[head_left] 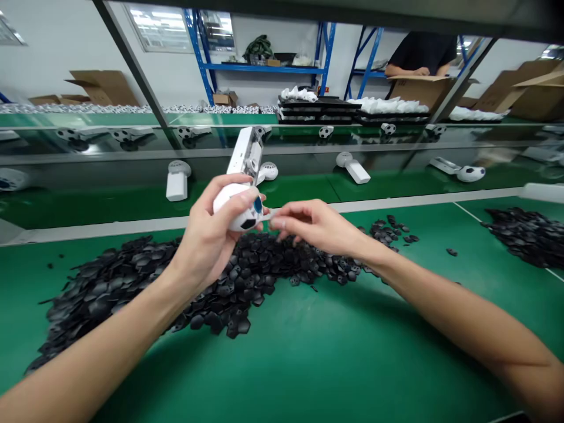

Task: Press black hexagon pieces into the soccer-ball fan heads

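Observation:
My left hand (207,235) is wrapped round a white device (240,154) with a rounded football-patterned head and a long rectangular body. The body points up and away, and its side shows a see-through or unfinished face with parts inside. A black patch and a blue spot show on the head. Just right of the head, my right hand (308,223) has its thumb and forefinger pinched together at a small pale tip. What that tip belongs to is too small to tell. Under both hands spreads a pile of small black pentagon-like pieces (110,288).
More black pieces (529,238) lie in a heap at the right of the green table (308,352). Beyond its pale edge, several white devices (177,181) lie on a green belt (304,192). Further back are black trays (317,108), cardboard boxes (103,88) and a person (423,56).

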Demonstrator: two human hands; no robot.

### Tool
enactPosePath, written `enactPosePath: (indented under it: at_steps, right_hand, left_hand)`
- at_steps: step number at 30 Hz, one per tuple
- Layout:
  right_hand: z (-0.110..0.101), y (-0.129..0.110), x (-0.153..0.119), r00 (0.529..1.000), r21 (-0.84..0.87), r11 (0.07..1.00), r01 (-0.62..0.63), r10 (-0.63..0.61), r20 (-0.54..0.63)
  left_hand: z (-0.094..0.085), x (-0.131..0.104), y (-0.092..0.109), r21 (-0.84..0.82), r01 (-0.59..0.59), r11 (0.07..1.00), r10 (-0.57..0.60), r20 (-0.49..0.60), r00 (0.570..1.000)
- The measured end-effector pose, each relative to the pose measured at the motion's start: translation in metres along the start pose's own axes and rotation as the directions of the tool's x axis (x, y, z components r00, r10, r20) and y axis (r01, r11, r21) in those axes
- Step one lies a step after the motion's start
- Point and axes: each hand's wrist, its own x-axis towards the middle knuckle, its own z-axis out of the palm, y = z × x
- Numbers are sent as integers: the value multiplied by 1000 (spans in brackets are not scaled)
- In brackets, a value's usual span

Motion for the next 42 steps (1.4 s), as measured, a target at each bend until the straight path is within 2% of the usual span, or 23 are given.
enactPosePath:
  at_steps: [2, 4, 7, 12, 18, 21, 24, 29, 31, 34, 36, 37, 40, 42]
  right_hand:
    - [0, 5, -2, 998, -384, 922, -39, 52, 24]
    - [2, 9, -4, 991, -553, 831, -59, 114, 65]
    - [8, 14, -3, 987, -579, 810, -88, 150, 61]
    - [19, 17, 0, 985, -581, 806, -111, 165, 41]
    - [21, 22, 1, 992, -438, 892, -109, 127, 13]
    - [17, 22, 2, 994, -258, 961, -104, 108, 1]
    - [7, 21, 4, 994, -57, 993, -101, 103, 38]
    - [-12, 18, 6, 997, 281, 957, -66, 73, -17]
    - [-15, 15, 6, 998, 299, 953, -57, 64, -16]
    - [-9, 6, -2, 1000, 118, 993, -29, 27, 13]
    - [3, 1, -14, 999, -132, 991, 12, -5, 50]
    - [11, 0, -23, 997, -271, 962, 42, -22, 77]
    - [35, 8, -54, 978, -613, 766, 194, -100, 184]
    - [49, 18, -74, 951, -724, 616, 310, -211, 227]
  left_hand:
    - [-1, 3, 6, -64, -37, 997, 37, -12, 999]
    - [-2, 3, 12, -70, -68, 995, 66, -28, 997]
    - [0, 3, 16, -60, -75, 995, 71, -53, 996]
    - [1, 1, 11, -49, -36, 998, 35, -20, 999]
    - [-1, -2, 8, -50, -51, 997, 53, 52, 997]
    - [-1, -1, 9, -73, 0, 997, 8, 104, 995]
    - [-2, 2, 9, -107, 45, 993, -28, 152, 988]
    - [-4, 6, 11, -56, 62, 996, -58, 79, 995]
    - [-5, 6, 11, -34, 66, 997, -63, 64, 996]
    - [-4, 5, 10, -55, 61, 997, -57, 84, 995]
    - [-4, 5, 10, -92, 58, 994, -49, 98, 994]
    - [-3, 5, 10, -105, 58, 993, -47, 104, 994]
    - [-1, 5, 11, -117, 44, 992, -31, 112, 993]
    - [0, 4, 13, -111, 29, 993, -17, 110, 994]
